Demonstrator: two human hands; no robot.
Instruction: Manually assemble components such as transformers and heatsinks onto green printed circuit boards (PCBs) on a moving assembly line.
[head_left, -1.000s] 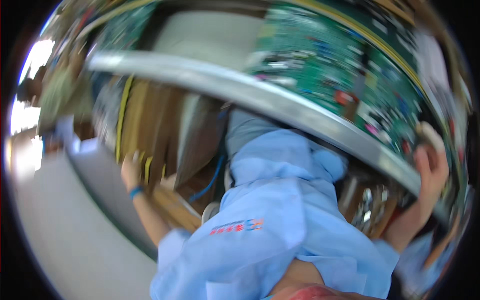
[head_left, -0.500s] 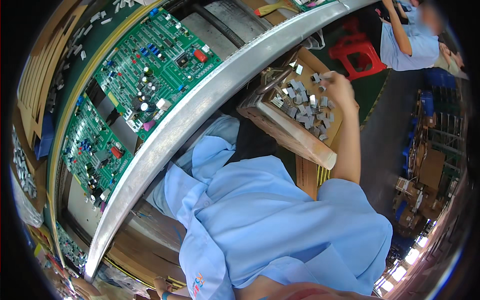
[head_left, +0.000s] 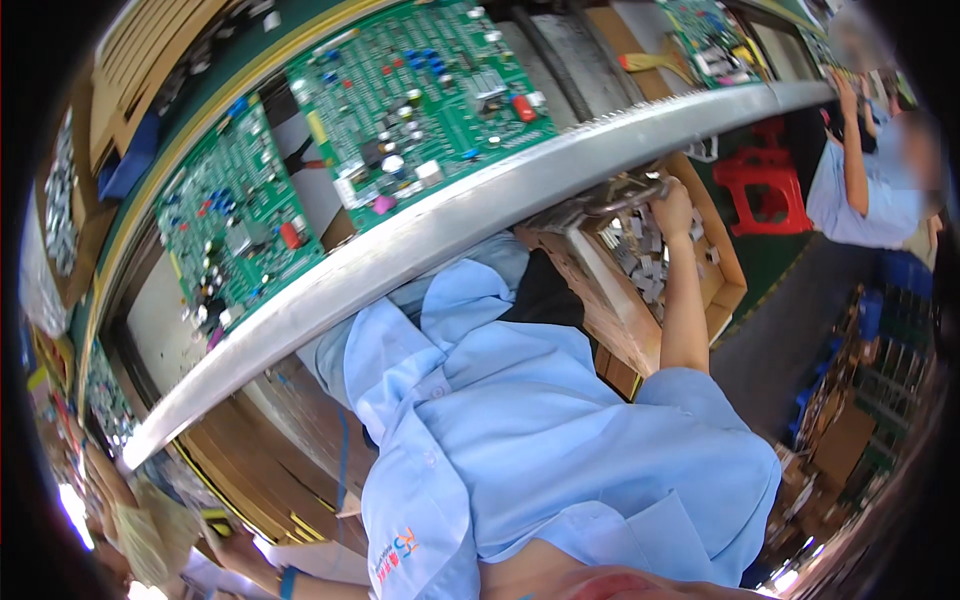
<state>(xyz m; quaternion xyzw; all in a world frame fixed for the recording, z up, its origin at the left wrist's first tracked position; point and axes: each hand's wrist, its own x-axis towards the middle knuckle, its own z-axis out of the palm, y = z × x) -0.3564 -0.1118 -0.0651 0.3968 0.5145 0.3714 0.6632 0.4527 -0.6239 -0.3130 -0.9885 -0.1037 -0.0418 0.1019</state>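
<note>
My right hand is closed, with the fingers curled beside a metal bar under the rail. What it holds, if anything, I cannot make out. Below it is an open cardboard box of small grey metal pieces, which look like heat sinks. At the lower left, my left hand, on a forearm with a blue wristband, reaches out to the side; its fingers are blurred. Green circuit boards with upright components lie beyond the silver rail, apart from both hands.
A second board lies to the left and another farther right. Beyond the line are cardboard trays. A red stool stands at the right, near another person. A yellow-clad worker is at lower left.
My right hand has moved from above the grey pieces to the box's far end by the metal bar. My left forearm shows more, reaching farther left. The view has turned.
</note>
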